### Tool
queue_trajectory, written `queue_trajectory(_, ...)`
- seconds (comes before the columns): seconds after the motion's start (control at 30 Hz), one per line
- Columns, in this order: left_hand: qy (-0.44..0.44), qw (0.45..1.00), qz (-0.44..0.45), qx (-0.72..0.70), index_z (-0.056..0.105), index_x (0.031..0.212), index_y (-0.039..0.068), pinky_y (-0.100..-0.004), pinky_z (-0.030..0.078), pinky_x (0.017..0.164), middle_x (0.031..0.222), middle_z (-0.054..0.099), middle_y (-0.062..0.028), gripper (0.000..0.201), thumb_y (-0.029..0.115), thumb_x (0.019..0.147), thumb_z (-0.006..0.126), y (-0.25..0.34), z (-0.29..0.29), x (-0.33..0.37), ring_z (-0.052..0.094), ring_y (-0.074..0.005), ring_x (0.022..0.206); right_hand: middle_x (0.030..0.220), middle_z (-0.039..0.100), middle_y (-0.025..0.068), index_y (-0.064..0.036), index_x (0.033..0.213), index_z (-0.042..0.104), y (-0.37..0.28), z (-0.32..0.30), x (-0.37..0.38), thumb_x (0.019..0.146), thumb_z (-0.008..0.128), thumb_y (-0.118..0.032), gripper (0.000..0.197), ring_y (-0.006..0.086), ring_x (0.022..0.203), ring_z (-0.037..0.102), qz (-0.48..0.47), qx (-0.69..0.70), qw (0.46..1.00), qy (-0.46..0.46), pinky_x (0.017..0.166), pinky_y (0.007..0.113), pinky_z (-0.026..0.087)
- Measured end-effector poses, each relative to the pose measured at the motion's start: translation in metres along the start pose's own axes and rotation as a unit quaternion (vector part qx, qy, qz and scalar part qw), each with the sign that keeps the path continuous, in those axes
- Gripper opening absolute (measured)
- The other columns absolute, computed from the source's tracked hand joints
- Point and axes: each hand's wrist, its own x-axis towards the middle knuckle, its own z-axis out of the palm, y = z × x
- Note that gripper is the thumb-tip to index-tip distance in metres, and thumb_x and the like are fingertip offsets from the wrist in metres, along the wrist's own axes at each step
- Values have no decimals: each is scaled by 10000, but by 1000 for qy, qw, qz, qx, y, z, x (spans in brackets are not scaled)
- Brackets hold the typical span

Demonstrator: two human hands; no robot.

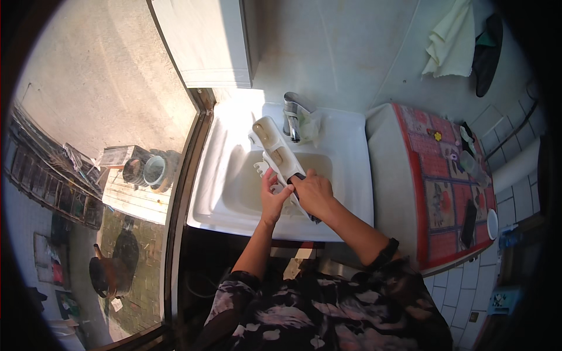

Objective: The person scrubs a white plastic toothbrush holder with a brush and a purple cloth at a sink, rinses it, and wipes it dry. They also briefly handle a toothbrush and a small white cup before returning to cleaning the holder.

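A long white plastic holder point(277, 151) with rounded hollows lies slantwise over the sink point(225, 196), its far end near the chrome faucet point(291, 117). Brownish marks show in its hollows. My left hand point(273, 199) grips the holder's left side near its lower end, thumb on the edge. White hook-like prongs point(260, 169) stick out just beyond those fingers. My right hand point(314, 193) is closed over the holder's lower part, fingers bent down into it. Beside these fingers shows a black piece point(297, 178); what exactly they hold is hidden.
To the right stands a white appliance point(391, 181) under a red patterned cover point(418, 175), with a dark phone-like object point(468, 223) and a white lid point(492, 224) on it. A pale cloth point(453, 44) hangs on the wall. At left, a window frame point(175, 245) borders the sink.
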Motion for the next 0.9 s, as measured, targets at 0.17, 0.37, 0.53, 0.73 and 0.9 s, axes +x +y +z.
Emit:
queue_trajectory(0.17, -29, 997, 45, 46, 335, 1380, 77, -348, 470, 830, 1192, 508, -107, 847, 185, 672, 788, -3, -2, 1, 503, -205, 1054, 896, 670, 136, -110, 940, 664, 5, 8, 14, 768, 593, -217, 215, 303, 878, 633, 37, 36, 994, -99, 710, 417, 514)
queue_trajectory(0.37, -6, 996, 22, 90, 299, 1399, 88, -345, 512, 757, 1255, 441, -137, 849, 210, 705, 772, -10, -34, 20, 522, -218, 1031, 963, 664, 146, -75, 1024, 645, 20, -17, 10, 708, 564, -163, 338, 311, 918, 628, 31, 193, 969, -151, 773, 386, 497)
queue_trajectory(0.53, 55, 983, -147, -96, 297, 1412, 131, -382, 521, 739, 1229, 477, -159, 775, 260, 777, 721, -8, -62, 17, 541, -227, 1029, 1016, 660, 155, -51, 1081, 626, 51, -49, -13, 685, 561, -83, 403, 291, 905, 638, 29, 401, 915, -23, 824, 339, 485)
queue_trajectory(0.73, 22, 981, -162, -106, 340, 1397, 147, -387, 505, 750, 1196, 520, -91, 731, 348, 788, 692, -3, -74, 11, 525, -203, 1058, 1046, 650, 152, -64, 1138, 587, 77, -49, -12, 671, 553, -41, 469, 266, 943, 631, -20, 518, 854, 52, 848, 317, 471)
queue_trajectory(0.9, -27, 977, -205, -52, 394, 1367, 152, -363, 492, 731, 1186, 538, -50, 697, 455, 790, 641, 14, -85, 18, 538, -180, 1029, 1123, 596, 195, -102, 1204, 527, 77, 5, 6, 703, 577, -73, 505, 359, 1002, 582, 69, 189, 976, -82, 878, 423, 444)
